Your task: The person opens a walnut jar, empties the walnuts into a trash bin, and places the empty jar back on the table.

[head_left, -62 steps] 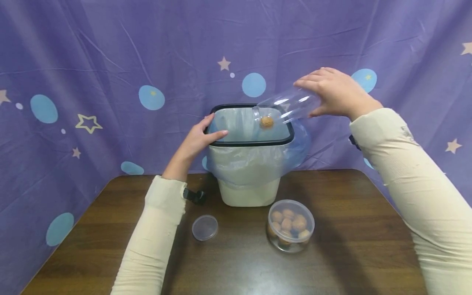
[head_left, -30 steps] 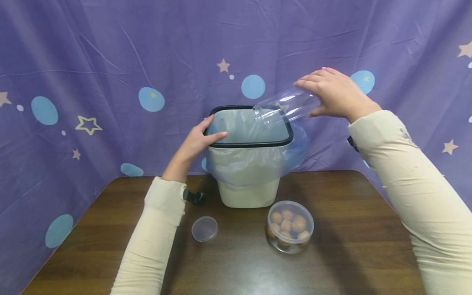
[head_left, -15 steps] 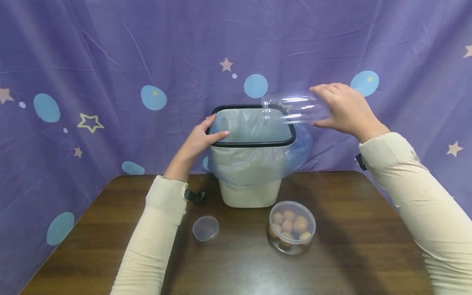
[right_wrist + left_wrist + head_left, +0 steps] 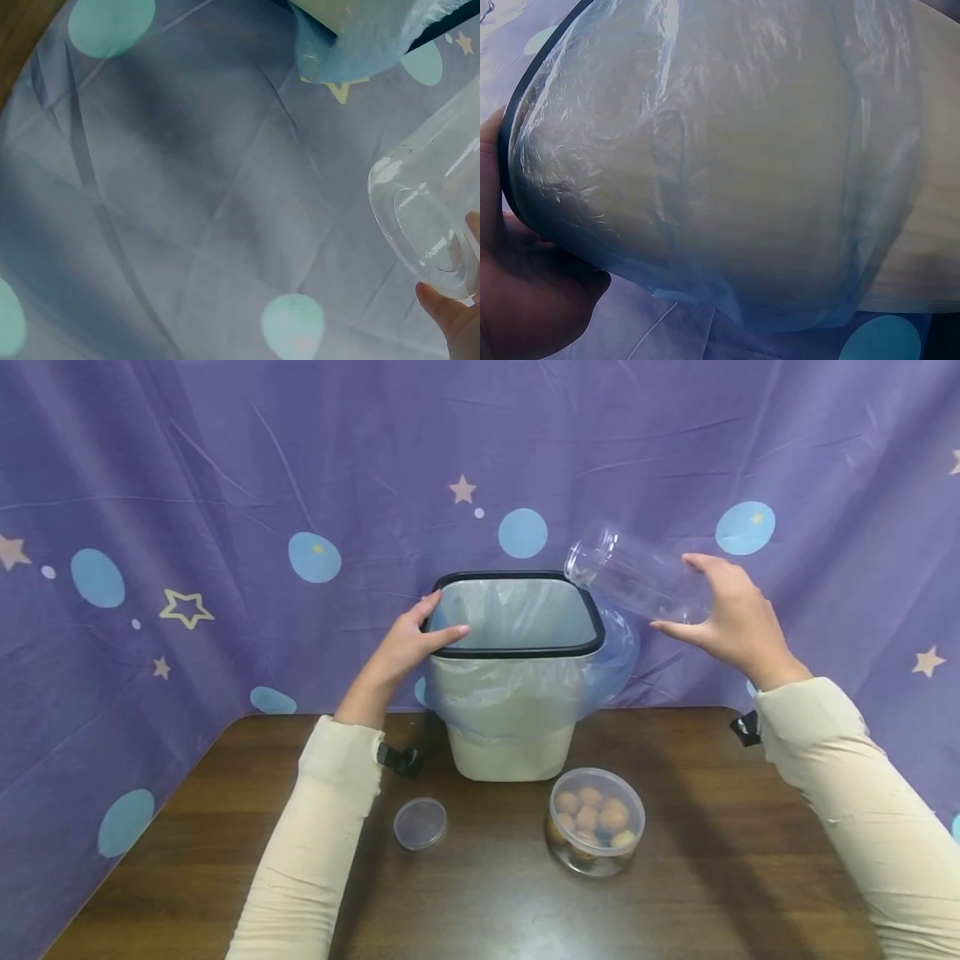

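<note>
My left hand (image 4: 405,639) holds the left side of the cream trash can (image 4: 510,756) by its black rim, thumb and fingers spread over the edge. A thin bluish trash bag (image 4: 510,697) lines the can and hangs down outside it, filling most of the left wrist view (image 4: 727,150). Off the can's upper right, my right hand (image 4: 738,618) grips a clear plastic jar (image 4: 637,578) near its base. The jar is tilted with its lidless mouth up and to the left, and nothing shows inside. In the right wrist view the jar's base (image 4: 427,232) sits between thumb and fingers.
A clear round tub (image 4: 596,822) with a lid holds several walnuts on the brown wooden table (image 4: 495,902), front right of the can. A small clear lid (image 4: 420,823) lies flat to the left. Behind hangs a purple patterned curtain (image 4: 390,443).
A walnut seen in the tipped jar's mouth has gone from it. My right hand has drawn the jar back to the right and turned its mouth upward. My left hand keeps its place.
</note>
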`<action>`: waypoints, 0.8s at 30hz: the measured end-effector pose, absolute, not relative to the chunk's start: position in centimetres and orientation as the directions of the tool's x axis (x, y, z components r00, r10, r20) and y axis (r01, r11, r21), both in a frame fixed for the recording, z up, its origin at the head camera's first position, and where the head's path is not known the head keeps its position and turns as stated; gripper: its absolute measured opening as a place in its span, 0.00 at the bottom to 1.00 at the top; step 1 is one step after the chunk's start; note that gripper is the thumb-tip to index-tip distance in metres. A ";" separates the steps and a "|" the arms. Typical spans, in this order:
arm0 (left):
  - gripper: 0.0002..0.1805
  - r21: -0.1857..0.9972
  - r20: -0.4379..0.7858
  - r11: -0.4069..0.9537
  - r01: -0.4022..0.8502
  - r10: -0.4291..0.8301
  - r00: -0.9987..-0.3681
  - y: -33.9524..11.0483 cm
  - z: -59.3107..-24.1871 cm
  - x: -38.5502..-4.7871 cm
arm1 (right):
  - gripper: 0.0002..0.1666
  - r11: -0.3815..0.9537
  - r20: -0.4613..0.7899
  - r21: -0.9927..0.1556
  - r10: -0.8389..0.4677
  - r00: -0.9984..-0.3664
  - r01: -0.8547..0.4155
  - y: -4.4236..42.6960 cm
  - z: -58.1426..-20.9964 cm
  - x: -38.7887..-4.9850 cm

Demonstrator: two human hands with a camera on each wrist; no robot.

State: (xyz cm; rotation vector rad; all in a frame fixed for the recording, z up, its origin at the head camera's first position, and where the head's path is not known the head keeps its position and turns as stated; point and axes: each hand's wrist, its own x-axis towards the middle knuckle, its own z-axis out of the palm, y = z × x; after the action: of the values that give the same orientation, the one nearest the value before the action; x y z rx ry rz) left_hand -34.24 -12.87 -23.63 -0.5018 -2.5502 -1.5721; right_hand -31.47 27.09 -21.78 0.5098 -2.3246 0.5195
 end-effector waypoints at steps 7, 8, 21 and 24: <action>0.46 0.836 0.287 0.415 0.359 0.227 -0.931 -12.8 -23.8 -34.3 | 0.50 0.779 0.733 -0.357 -0.108 -0.672 -0.516 28.1 -24.7 -31.4; 0.46 0.836 0.288 0.414 0.360 0.228 -0.930 -12.8 -23.8 -34.3 | 0.50 0.768 0.736 -0.373 -0.096 -0.670 -0.520 28.2 -25.2 -31.4; 0.46 0.834 0.274 0.430 0.347 0.224 -0.935 -12.7 -23.9 -34.3 | 0.45 0.678 0.628 -0.600 0.070 -0.775 -0.425 29.7 -31.8 -30.7; 0.46 0.830 0.280 0.433 0.351 0.222 -0.934 -12.7 -23.9 -34.3 | 0.43 0.656 0.615 -0.626 0.084 -0.784 -0.421 29.9 -33.3 -30.6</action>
State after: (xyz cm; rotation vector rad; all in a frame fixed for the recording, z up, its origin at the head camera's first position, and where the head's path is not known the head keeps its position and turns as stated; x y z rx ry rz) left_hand -34.27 -12.66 -23.89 -0.5131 -2.5485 -1.5242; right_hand -30.65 29.94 -33.31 0.2605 -2.2529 1.0618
